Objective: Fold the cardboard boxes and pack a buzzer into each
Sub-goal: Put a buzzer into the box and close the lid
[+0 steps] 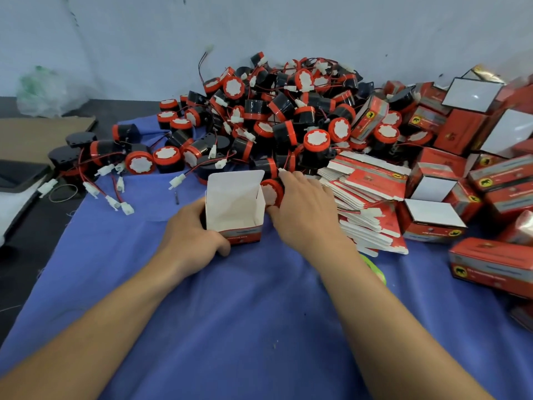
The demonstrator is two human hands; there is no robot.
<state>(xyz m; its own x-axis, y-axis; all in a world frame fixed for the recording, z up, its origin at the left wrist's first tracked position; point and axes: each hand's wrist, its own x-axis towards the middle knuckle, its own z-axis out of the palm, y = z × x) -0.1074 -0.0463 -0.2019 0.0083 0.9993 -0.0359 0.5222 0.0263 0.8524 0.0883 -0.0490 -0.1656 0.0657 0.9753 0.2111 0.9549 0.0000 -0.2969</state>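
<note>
Head view. Soft blue cloth (245,313) covers the counter.

Left grip (191,229): forearm slants in from lower left, fingers curled round the left wall of an open box (235,209), thumb on its near face. The box is thin card, white inside, glossy red outside, with its top flap upright. The print on it is too small to read.

Right grip (302,209): just right of the box, palm down, clasping a buzzer (272,189) that touches the box's right wall. The buzzer is a round plastic drum with a red rim and a pale face.

Beyond both grips is a buzzer pile (288,111) of black bodies, red caps, thin red-black wires and white plugs. Right of the right grip lies a fanned flat box stack (369,203). Further right stand folded boxes (432,217), red, with a yellow round emblem showing a black animal.
</note>
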